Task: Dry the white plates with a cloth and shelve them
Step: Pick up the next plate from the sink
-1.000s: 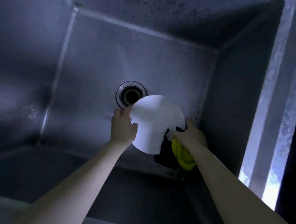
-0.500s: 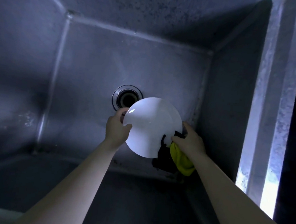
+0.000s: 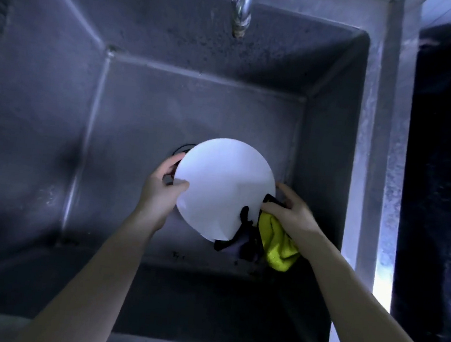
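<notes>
Deep, dim steel sink (image 3: 328, 159) beneath a curved tap (image 3: 242, 8).

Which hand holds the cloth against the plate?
The right hand: it grips the yellow-and-black cloth at the lower right rim of the plate. The left hand holds only the bare rim opposite.

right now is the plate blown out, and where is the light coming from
Head view: the plate is blown out, a flat white disc with no surface detail; the sink is dim and bluish, with glare low on its right rim, so light likely comes from the right; the cloth shows yellow, its dark part merging into shadow; wide-angle lens bows the sink edges.
</notes>
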Motion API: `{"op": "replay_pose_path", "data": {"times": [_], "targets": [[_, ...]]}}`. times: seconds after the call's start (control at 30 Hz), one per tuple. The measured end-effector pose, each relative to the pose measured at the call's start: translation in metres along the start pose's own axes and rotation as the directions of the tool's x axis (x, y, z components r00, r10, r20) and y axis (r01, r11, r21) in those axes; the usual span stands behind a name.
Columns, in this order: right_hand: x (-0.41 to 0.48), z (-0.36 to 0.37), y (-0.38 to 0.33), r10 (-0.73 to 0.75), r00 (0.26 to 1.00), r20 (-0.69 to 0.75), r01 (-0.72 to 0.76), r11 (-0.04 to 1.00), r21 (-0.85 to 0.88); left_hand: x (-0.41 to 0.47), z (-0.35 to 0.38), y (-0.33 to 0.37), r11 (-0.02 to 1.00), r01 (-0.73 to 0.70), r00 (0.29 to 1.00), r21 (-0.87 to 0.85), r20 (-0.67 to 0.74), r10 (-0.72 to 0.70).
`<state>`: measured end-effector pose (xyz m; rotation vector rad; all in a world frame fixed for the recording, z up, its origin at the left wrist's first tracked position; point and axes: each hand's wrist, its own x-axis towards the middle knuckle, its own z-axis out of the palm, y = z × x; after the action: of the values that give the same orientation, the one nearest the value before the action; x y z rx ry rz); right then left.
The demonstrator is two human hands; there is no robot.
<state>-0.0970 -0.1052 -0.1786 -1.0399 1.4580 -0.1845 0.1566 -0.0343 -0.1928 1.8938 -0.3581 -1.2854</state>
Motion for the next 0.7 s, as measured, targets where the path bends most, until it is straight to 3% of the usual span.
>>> {"op": "replay_pose_path", "data": {"times": [0.23,0.47,0.53,0.7], "targets": [[-0.033,-0.015,-0.054,-0.118,0.993,-0.021,0.118,0.993,-0.009,-0.034,-0.003,0.034,0.971,-0.092,0.995,-0.219,-0.051,0.083],[-0.091,-0.026,-0.097,-0.185,0.983,0.009,0.180,0.969,0.171,-0.074,-0.006,0.080,0.938,-0.136,0.989,-0.319,0.011,0.147],[-0.109,-0.033,-0.112,-0.176,0.984,0.015,0.173,0.979,0.110,-0.086,-0.008,0.088,0.927,-0.161,0.987,-0.339,-0.045,0.155],[-0.145,-0.062,-0.150,-0.227,0.964,-0.137,0.166,0.919,-0.358,-0.116,-0.012,0.109,0.895,-0.255,0.965,-0.365,-0.154,0.212]]}}
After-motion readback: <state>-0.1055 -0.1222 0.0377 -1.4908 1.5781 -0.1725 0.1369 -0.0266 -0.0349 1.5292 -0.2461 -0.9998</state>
